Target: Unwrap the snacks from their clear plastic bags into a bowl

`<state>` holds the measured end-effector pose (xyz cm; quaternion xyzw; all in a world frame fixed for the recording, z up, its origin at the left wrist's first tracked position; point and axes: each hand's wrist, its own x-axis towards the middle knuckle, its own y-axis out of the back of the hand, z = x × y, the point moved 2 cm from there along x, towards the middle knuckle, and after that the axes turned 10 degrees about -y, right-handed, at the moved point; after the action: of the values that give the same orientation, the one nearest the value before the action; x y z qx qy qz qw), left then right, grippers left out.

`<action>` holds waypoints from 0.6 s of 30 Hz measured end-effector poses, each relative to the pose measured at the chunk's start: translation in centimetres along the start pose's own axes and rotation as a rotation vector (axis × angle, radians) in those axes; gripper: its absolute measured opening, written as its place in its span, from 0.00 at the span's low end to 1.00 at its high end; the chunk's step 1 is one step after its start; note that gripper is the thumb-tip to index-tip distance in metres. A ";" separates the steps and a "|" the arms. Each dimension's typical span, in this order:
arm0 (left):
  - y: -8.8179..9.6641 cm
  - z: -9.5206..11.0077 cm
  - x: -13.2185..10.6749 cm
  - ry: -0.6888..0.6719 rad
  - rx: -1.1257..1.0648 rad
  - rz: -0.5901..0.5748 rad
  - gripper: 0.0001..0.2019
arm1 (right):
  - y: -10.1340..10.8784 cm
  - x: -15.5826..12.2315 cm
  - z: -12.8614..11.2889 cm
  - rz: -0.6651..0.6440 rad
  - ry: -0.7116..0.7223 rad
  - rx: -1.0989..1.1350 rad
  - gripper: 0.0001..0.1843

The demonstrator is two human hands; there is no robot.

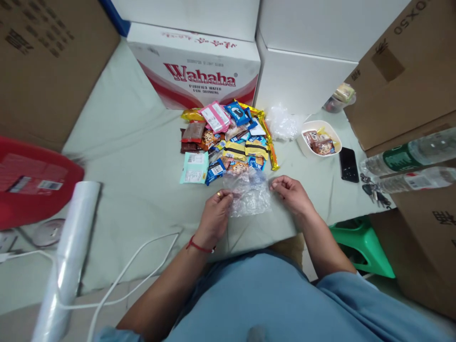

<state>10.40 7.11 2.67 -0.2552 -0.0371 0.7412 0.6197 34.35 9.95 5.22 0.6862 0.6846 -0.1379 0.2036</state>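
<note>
A crinkled clear plastic bag [251,197] is stretched low over the cloth-covered table. My left hand [217,209] pinches its left edge between thumb and fingers. On the opposite side, my right hand [290,194] is closed, its fingertips together at the bag's upper right edge. Just beyond the bag lies a pile of wrapped snacks [233,149] in many colours. A mint-green packet [195,167] and a blue packet [215,171] are at its near left. Pink, yellow and cookie-printed packets make up the rest.
Behind the pile stand a Wahaha carton [199,71] and white boxes [299,76]. To the right are crumpled clear plastic [284,122], a white bowl [302,142] with snacks, a phone [349,165], keys [375,194] and bottles [409,156]. A plastic roll [71,251] and white cable [142,247] lie left.
</note>
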 end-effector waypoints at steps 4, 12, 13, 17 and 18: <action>-0.3 -0.2 0.0 -0.082 0.114 -0.006 0.16 | -1.5 -0.4 -1.1 0.133 0.192 -0.148 0.23; -0.7 -0.6 -0.1 -0.132 0.028 0.045 0.16 | -7.5 -0.7 -0.9 -0.109 0.290 -0.274 0.17; -0.5 -0.5 0.0 -0.139 0.015 0.072 0.16 | -7.1 -0.8 -0.7 -0.106 0.244 -0.190 0.17; 0.6 0.3 0.2 -0.177 0.041 0.191 0.19 | -3.0 -1.8 0.1 -0.046 -0.044 0.151 0.22; 0.9 0.6 0.2 -0.192 0.055 0.212 0.19 | -1.8 -2.1 0.4 -0.029 -0.096 0.197 0.23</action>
<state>9.31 7.26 2.78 -0.1685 -0.0487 0.8244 0.5382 32.58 7.87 5.67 0.6854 0.6672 -0.2400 0.1657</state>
